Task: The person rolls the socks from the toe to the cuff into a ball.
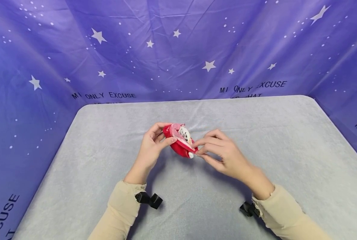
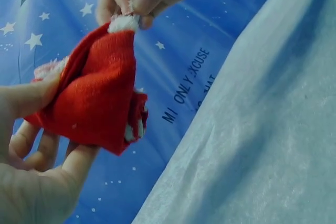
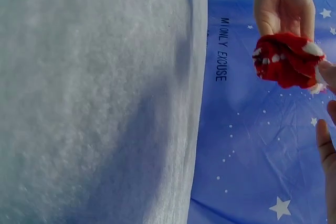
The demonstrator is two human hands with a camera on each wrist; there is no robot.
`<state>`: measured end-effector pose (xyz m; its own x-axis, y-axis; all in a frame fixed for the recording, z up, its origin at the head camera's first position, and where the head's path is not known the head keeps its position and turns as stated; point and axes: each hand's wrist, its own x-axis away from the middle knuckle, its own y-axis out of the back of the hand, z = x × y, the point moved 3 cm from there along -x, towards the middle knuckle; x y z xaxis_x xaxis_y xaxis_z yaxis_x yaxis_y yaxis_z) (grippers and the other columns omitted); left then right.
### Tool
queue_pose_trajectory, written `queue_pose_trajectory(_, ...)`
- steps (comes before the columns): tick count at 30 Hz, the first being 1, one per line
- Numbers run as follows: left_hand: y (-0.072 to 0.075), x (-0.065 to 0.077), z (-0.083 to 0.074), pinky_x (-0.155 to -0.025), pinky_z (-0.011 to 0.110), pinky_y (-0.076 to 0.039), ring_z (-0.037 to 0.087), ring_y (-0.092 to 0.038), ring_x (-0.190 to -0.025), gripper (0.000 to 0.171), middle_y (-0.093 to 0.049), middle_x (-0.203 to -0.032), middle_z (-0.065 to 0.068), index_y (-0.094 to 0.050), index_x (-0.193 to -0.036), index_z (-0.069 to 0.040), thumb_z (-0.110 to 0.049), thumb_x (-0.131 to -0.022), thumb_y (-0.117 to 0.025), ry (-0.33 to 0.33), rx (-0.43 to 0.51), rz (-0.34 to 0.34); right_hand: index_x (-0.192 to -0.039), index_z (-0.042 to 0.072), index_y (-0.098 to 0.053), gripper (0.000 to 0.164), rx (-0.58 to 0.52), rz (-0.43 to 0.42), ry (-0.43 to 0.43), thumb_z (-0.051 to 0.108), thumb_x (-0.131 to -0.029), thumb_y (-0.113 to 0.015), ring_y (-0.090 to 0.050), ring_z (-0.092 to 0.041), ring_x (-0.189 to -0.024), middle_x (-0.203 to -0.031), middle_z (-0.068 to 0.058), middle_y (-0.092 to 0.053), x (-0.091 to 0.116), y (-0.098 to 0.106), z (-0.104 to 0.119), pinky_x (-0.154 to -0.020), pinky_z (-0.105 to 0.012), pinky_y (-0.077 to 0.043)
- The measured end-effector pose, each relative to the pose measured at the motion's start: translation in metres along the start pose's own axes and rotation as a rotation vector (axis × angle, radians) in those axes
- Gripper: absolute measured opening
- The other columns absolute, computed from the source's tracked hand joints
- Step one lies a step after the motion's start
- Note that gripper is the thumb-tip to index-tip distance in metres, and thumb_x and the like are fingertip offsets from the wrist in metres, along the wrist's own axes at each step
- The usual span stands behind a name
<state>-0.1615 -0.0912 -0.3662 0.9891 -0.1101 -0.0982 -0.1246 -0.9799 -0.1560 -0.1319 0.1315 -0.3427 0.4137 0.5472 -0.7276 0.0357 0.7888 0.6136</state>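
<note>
Red cloth [image 1: 180,150]: held above the grey table [image 1: 76,160], between my hands.
Left hand [image 1: 150,146]: thumb and fingers grip one side.
Right hand [image 1: 226,152]: pinches its white edge; exact contact partly hidden.
Cloth handling: likely light, soft, non-slip; best held by edges.

cloth [image 1: 179,148] between left hand [image 1: 150,146] and right hand [image 1: 226,153] | table [image 1: 82,160] below | backdrop [image 1: 172,70] behind
</note>
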Motion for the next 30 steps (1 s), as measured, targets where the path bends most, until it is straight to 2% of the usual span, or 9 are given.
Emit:
queue_pose_trajectory(4,0.001,-0.001,0.001,-0.077,0.019,-0.057,0.008,-0.067,-0.093,0.038,-0.066,-0.105,-0.004,-0.060,-0.115,-0.004,0.016,-0.084,-0.063,0.076,0.133,-0.035,-0.088,0.013,-0.071,0.009,0.023,0.019,0.027,0.005,-0.086,-0.068,-0.061,-0.021,-0.102,-0.102,0.001,-0.075,-0.001,-0.001,0.001,-0.096,-0.027,-0.045)
queue_pose_trajectory(7,0.002,-0.001,-0.001,-0.072,0.020,-0.058,0.008,-0.066,-0.087,0.038,-0.066,-0.104,-0.002,-0.062,-0.110,-0.012,0.017,-0.086,-0.059,0.132,0.248,-0.066,-0.088,0.011,-0.069,0.010,0.042,0.021,0.061,0.011,-0.095,-0.062,-0.063,-0.022,-0.102,-0.099,0.000,-0.073,-0.001,-0.002,0.002,-0.098,-0.029,-0.045)
queue_pose_trajectory(11,0.001,0.001,-0.007,-0.071,0.021,-0.058,0.010,-0.064,-0.087,0.038,-0.066,-0.106,-0.001,-0.063,-0.105,-0.016,0.017,-0.088,-0.053,0.147,0.382,-0.076,-0.088,0.009,-0.069,0.020,0.030,0.021,0.045,0.018,-0.101,-0.056,-0.065,-0.022,-0.102,-0.098,-0.002,-0.072,0.001,-0.001,0.000,-0.100,-0.029,-0.046)
queue_pose_trajectory(15,-0.005,0.004,-0.013,-0.074,0.022,-0.058,0.011,-0.064,-0.091,0.041,-0.064,-0.110,0.001,-0.061,-0.107,-0.015,0.018,-0.092,-0.042,0.149,0.521,-0.032,-0.089,0.008,-0.069,0.007,-0.060,-0.009,-0.058,0.004,-0.092,-0.065,-0.067,-0.023,-0.103,-0.099,-0.005,-0.073,0.003,-0.002,-0.004,-0.103,-0.025,-0.047)
queue_pose_trajectory(18,-0.012,0.005,-0.016,-0.077,0.022,-0.057,0.011,-0.063,-0.094,0.041,-0.062,-0.113,0.001,-0.058,-0.109,-0.014,0.018,-0.092,-0.038,0.150,0.584,0.011,-0.090,0.006,-0.071,0.018,-0.168,-0.075,-0.140,-0.009,-0.082,-0.070,-0.068,-0.020,-0.104,-0.099,-0.009,-0.074,0.004,-0.006,-0.006,-0.101,-0.023,-0.049)
queue_pose_trajectory(21,-0.018,0.006,-0.017,-0.079,0.022,-0.056,0.011,-0.062,-0.096,0.041,-0.061,-0.115,0.001,-0.057,-0.110,-0.014,0.017,-0.093,-0.037,0.152,0.609,0.025,-0.091,0.004,-0.072,0.022,-0.281,-0.141,-0.224,-0.015,-0.078,-0.072,-0.069,-0.015,-0.106,-0.100,-0.012,-0.075,0.005,-0.011,-0.007,-0.098,-0.023,-0.052)
queue_pose_trajectory(24,-0.020,0.005,-0.017,-0.078,0.021,-0.056,0.011,-0.062,-0.095,0.040,-0.060,-0.114,0.002,-0.056,-0.110,-0.014,0.017,-0.093,-0.037,0.153,0.603,0.001,-0.090,0.002,-0.071,0.023,-0.341,-0.188,-0.279,-0.017,-0.078,-0.072,-0.069,-0.011,-0.106,-0.100,-0.014,-0.074,0.007,-0.016,-0.008,-0.096,-0.024,-0.053)
queue_pose_trajectory(26,-0.020,0.005,-0.016,-0.076,0.021,-0.056,0.011,-0.062,-0.093,0.038,-0.059,-0.114,0.002,-0.055,-0.109,-0.014,0.017,-0.093,-0.039,0.150,0.575,-0.015,-0.093,0.002,-0.070,0.024,-0.348,-0.205,-0.309,-0.016,-0.078,-0.072,-0.068,-0.009,-0.105,-0.100,-0.014,-0.074,0.008,-0.018,-0.009,-0.096,-0.023,-0.053)
queue_pose_trajectory(30,-0.022,0.003,-0.014,-0.072,0.020,-0.056,0.011,-0.062,-0.090,0.035,-0.057,-0.115,0.002,-0.053,-0.109,-0.014,0.016,-0.093,-0.047,0.131,0.485,-0.065,-0.104,0.001,-0.067,0.033,-0.285,-0.211,-0.357,-0.008,-0.075,-0.078,-0.067,-0.008,-0.103,-0.103,-0.013,-0.073,0.008,-0.022,-0.008,-0.096,-0.021,-0.052)
